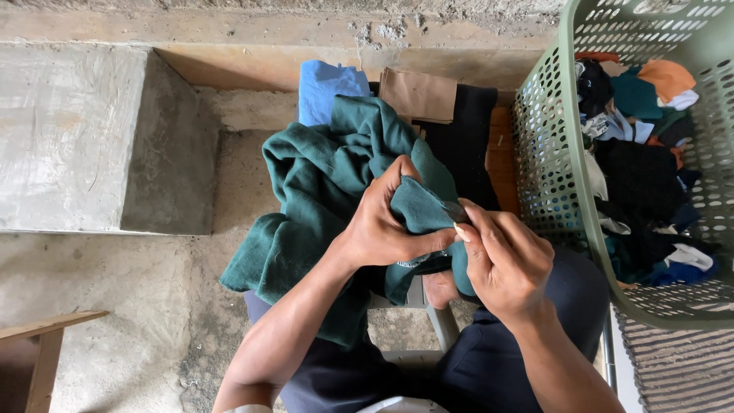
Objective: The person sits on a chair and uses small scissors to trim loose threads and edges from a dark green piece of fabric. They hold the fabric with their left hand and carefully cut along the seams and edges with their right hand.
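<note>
Right hand (505,264) and left hand (382,226), each grip pinching green garment (321,176), brown paper package (418,95) behind

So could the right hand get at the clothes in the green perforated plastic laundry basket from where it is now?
Probably yes, once freed. The green perforated plastic laundry basket stands open-topped just beside the right hand, with nothing between them. But that hand and the left hand both grip the dark green fabric garment.
</note>
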